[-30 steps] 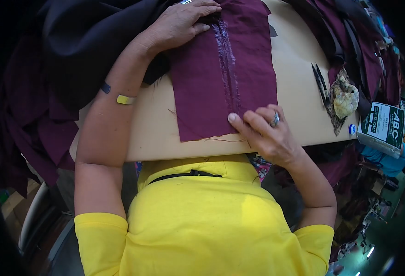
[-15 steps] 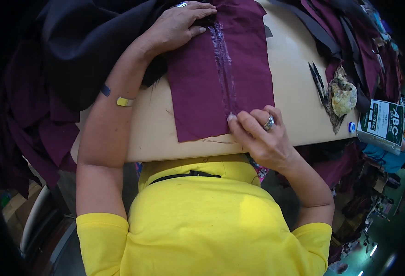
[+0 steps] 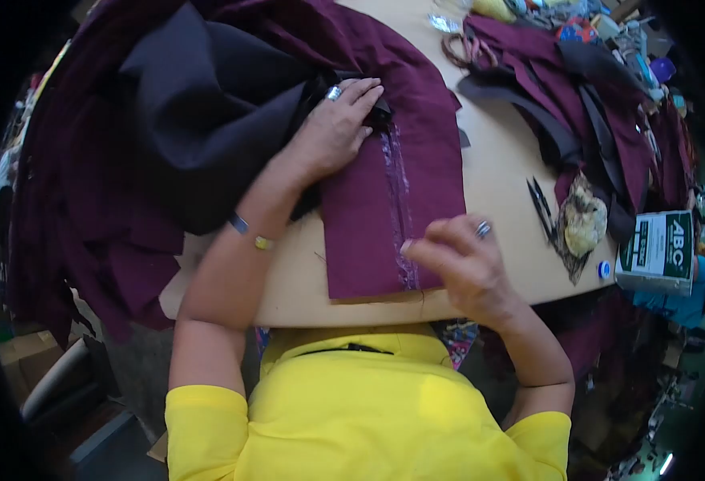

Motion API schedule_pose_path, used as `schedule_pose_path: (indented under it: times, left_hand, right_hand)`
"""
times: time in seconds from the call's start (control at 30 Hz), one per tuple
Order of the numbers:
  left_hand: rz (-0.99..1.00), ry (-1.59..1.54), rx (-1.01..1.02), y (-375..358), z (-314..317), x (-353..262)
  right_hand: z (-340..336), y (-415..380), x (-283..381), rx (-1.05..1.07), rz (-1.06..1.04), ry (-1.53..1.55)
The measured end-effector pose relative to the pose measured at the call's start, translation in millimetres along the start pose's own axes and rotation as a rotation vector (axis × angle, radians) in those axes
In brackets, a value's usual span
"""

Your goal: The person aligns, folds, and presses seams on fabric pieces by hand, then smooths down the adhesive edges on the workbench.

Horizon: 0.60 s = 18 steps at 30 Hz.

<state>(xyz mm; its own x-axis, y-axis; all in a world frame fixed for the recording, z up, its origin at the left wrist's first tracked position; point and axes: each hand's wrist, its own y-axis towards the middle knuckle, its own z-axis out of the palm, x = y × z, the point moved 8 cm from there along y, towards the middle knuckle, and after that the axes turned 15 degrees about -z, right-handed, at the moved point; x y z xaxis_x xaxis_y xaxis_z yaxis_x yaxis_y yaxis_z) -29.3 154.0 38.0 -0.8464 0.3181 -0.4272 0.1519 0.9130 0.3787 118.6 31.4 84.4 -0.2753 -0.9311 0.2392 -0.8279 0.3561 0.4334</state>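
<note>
A maroon cloth panel (image 3: 360, 232) lies on the table, with a shiny, whitish smeared strip (image 3: 401, 192) running lengthwise down it. My left hand (image 3: 332, 136) rests on the panel's upper part, fingers stretched out beside a dark bunched bit at the top of the strip. Over the panel's lower right side is my right hand (image 3: 468, 268), fingers curled and closed, with a tip at the strip. Whether anything small is pinched there is hidden. Black cloth (image 3: 216, 120) is heaped left of my left hand.
Maroon cloth (image 3: 88, 216) hangs over the table's left side. To the right lie black scissors or snips (image 3: 541, 210), a yellowish lump (image 3: 583, 220) and a blue cap (image 3: 604, 269). A green-and-white ABC box (image 3: 655, 252) stands at the right edge. More cloth strips (image 3: 545, 96) lie behind.
The view has shifted, showing more of the table's far side. My right hand has moved up the strip from near the panel's bottom edge. My left hand remains on the panel's upper part.
</note>
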Motion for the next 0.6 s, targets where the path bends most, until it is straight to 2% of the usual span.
schedule_pose_path:
  times: [0.07,0.17,0.23,0.37,0.5,0.53,0.57,0.6]
  left_hand:
    - [-0.126,0.219,-0.136,-3,-20,-4]
    - [-0.211,0.281,-0.041,0,-7,7]
    - [-0.108,0.152,-0.161,-2,-3,-8]
    - [0.031,0.096,-0.222,-10,6,-41]
    - [0.106,-0.031,-0.335,-16,7,-40]
    - [0.125,-0.105,-0.36,-18,10,-35]
    - [0.143,-0.184,-0.383,-19,5,-35]
    - [0.108,-0.083,-0.138,-18,20,-34]
  right_hand:
    - [-24,21,-28,-0.164,-0.012,-0.015]
    - [-39,67,-59,-0.32,0.025,0.052]
    - [-36,105,-75,-0.39,-0.043,0.124]
    - [-35,203,-84,-0.435,-0.278,-0.118]
    - [24,271,-121,-0.088,0.05,-0.345]
    - [41,274,-133,0.124,0.173,-0.361]
    - [40,275,-135,0.133,0.183,-0.338]
    - [37,273,-143,0.145,0.194,-0.316]
